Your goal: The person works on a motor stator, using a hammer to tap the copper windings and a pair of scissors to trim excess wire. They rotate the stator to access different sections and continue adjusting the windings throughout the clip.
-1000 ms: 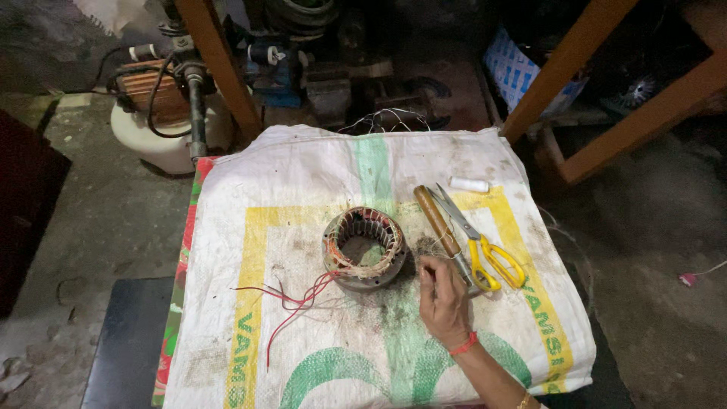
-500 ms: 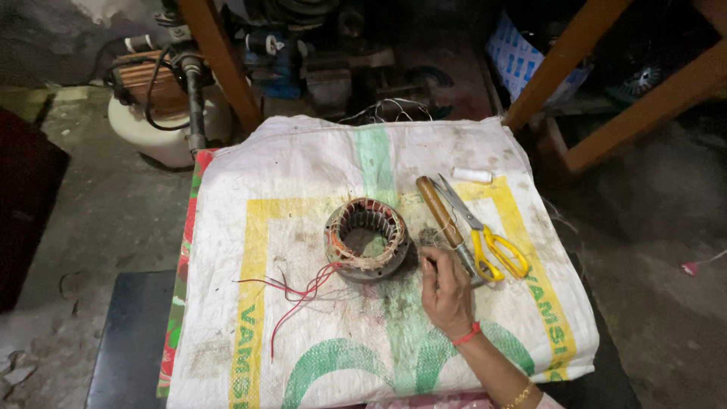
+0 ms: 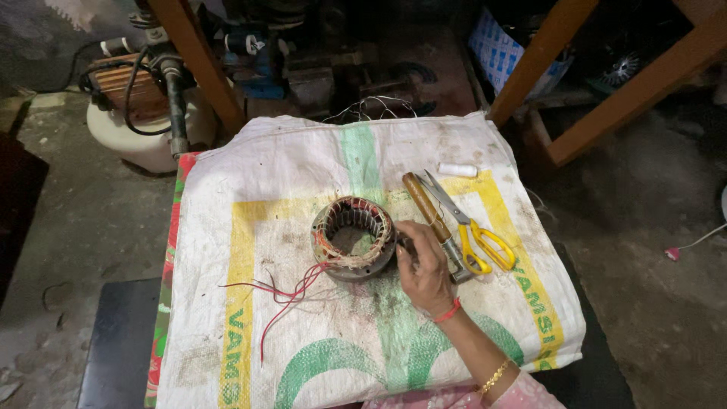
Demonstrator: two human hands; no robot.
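A woven white sack (image 3: pixel 288 182) with green and yellow print covers the low table, and the round motor stator (image 3: pixel 354 237) sits near its middle, red wires (image 3: pixel 284 291) trailing off to the left. The right hand (image 3: pixel 425 266) rests at the stator's right rim, fingers curled, seemingly pinching something small there, though I cannot tell what. Just beside lie a wooden-handled tool (image 3: pixel 433 220) and yellow-handled scissors (image 3: pixel 473 231). Winding work looks underway; next calls for a steady grip. The left hand is out of view.
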